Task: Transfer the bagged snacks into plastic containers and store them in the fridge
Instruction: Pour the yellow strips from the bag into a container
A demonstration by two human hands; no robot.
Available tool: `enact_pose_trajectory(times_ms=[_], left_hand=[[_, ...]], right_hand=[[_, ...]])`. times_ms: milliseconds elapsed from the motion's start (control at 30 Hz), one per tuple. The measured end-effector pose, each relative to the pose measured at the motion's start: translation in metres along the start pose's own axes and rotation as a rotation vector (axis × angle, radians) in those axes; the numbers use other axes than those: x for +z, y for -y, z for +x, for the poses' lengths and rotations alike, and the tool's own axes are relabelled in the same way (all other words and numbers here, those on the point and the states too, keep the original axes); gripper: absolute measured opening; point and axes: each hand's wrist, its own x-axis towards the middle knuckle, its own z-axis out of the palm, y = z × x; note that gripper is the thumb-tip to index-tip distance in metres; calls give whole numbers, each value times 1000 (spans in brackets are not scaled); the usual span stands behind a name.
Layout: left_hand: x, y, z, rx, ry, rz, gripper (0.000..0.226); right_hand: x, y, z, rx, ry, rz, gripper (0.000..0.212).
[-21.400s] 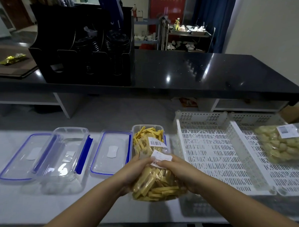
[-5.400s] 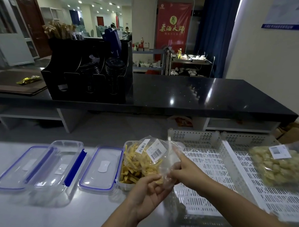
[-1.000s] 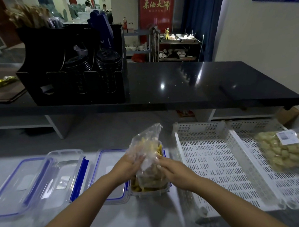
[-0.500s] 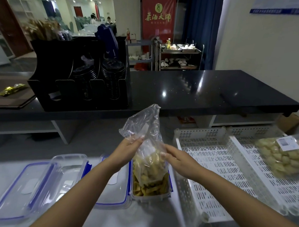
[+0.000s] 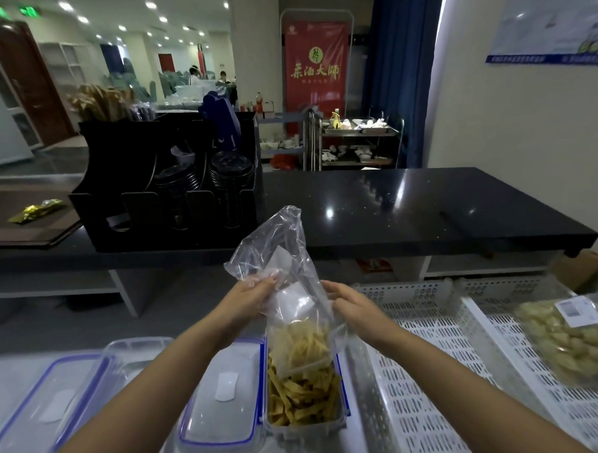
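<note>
A clear snack bag hangs upside down over an open plastic container. My left hand pinches the bag's left side and my right hand grips its right side. Yellow snack strips sit low in the bag, spilling onto the pile of strips inside the container. The container's blue-rimmed lid lies flat just to its left. A second bag of pale snacks rests in the white crate at far right.
A white perforated crate stands right of the container. Another empty clear container and its lid lie at the left. Behind runs a black counter with a black cup-and-lid organiser.
Both hands have lifted the upturned bag higher above the container, and more strips have slid down out of it. The view has tilted up a little.
</note>
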Motion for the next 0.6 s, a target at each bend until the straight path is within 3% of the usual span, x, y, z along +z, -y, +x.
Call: enact_pose_trajectory(times_ms=[333,600], left_hand=[[-12,19,11,-93,-141,-116,33],[-20,40,15,-176,-176,-289,24]], right_hand=[[-2,-7,6,21,-203,11,20],[-7,-25,-7,92,-328,-5,18]])
